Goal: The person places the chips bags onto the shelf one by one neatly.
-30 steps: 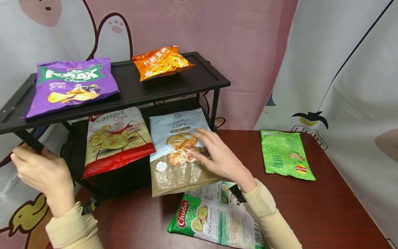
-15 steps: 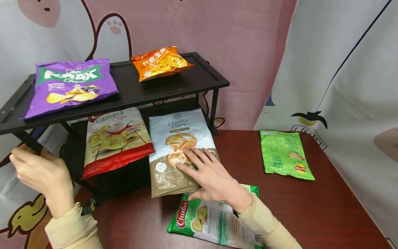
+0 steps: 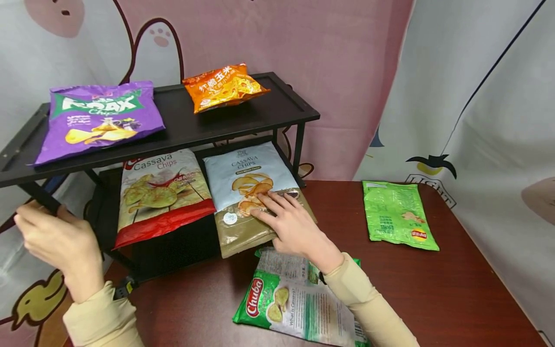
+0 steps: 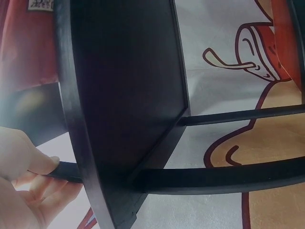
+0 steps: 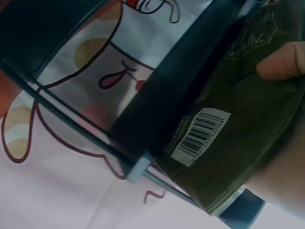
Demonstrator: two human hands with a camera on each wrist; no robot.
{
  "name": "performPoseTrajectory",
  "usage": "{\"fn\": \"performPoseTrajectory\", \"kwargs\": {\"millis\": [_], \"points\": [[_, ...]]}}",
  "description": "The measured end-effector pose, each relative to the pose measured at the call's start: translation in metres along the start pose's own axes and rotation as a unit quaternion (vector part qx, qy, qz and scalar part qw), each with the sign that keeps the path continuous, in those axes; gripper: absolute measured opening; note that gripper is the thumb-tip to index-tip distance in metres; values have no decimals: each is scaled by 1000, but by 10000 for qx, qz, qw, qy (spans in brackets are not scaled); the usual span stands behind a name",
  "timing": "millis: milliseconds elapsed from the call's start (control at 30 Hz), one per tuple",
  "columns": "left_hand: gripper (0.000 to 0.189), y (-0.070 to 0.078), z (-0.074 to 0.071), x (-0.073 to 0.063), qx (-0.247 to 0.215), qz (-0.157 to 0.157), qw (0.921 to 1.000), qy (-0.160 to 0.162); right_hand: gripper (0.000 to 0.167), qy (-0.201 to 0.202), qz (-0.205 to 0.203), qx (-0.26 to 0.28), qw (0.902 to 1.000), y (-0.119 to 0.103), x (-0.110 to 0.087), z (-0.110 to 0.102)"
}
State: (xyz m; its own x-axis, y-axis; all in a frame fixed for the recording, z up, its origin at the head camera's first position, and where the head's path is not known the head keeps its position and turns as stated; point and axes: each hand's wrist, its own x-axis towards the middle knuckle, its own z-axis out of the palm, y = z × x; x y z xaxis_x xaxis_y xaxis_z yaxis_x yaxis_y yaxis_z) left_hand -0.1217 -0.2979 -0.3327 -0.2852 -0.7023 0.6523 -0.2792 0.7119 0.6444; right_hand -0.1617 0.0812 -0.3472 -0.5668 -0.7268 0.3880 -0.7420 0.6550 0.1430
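Observation:
On the left, my left hand (image 3: 62,243) grips a black post of the two-tier rack (image 3: 243,126); in the left wrist view its thumb (image 4: 43,162) and fingers wrap that bar. My right hand (image 3: 297,229) holds the lower edge of a blue-and-gold cassava chips bag (image 3: 244,161), fingers spread over the printed front. Seen from the right wrist, the thumb (image 5: 281,62) lies against the bag's barcode side. This bag slopes out of the lower tier, its bottom end overhanging the front. A cassava chips bag with a red band (image 3: 166,193) lies beside it on the left.
A purple chips bag (image 3: 104,118) and an orange snack bag (image 3: 225,89) lie on the top tier. Below my right forearm, a green-and-white Chuba bag (image 3: 295,299) rests on the brown table (image 3: 186,308). A green bag (image 3: 396,217) lies farther right. Printed cloth hangs behind.
My right hand has shifted up the blue-and-gold bag and taken its lower edge. The bag has slid farther back into the lower tier and turned slightly. My left hand has stayed on the post.

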Motion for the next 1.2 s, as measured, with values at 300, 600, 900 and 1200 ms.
{"fn": "performPoseTrajectory", "kwargs": {"millis": [300,600,900,1200], "points": [[37,4,0,-1,-29,40,10000,33,72,31,185,233,9996,18,16,17],[37,4,0,-1,-9,31,10000,8,67,-83,299,66,9995,15,18,18],[38,3,0,0,32,-37,10000,17,49,512,354,-315,9976,-7,3,6],[38,5,-2,-1,27,-49,10000,37,46,352,537,-154,9978,-9,5,14]]}}
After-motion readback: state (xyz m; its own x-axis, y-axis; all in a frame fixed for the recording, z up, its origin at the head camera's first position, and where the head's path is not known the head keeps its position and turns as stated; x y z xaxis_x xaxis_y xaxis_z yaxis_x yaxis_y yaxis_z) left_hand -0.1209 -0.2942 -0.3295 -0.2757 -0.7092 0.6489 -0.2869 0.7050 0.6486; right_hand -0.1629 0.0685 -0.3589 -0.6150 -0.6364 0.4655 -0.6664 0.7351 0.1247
